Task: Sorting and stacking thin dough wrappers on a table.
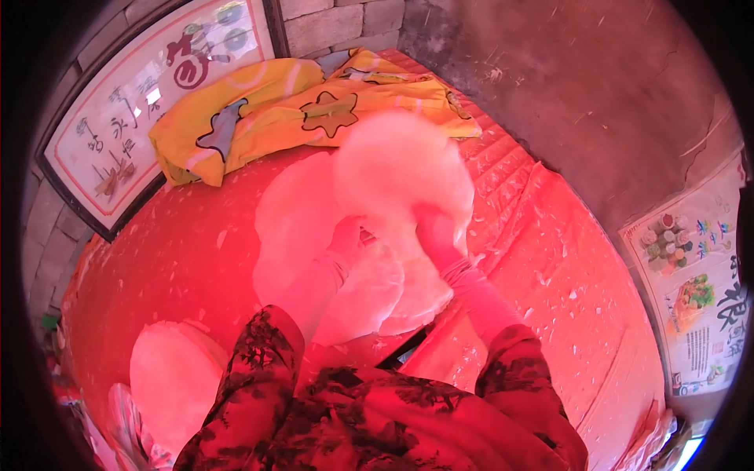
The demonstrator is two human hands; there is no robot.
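A round, thin pale sheet, which looks like flatbread, is blurred over the middle of the red-covered table. My right hand grips its near right edge. My left hand is at its near left side, with fingers bent; red light and blur hide whether they pinch the edge. Beneath and around both hands, more overlapping pale sheets lie spread out. Their folded or layered near edges reach towards my body. Beside my left sleeve rests a separate stack of round sheets.
A bunched yellow cloth with star shapes lies at the table's far side. Behind it a framed panel with writing leans by the block wall. The red cover carries pale flakes and wrinkles. A printed poster stands at the right.
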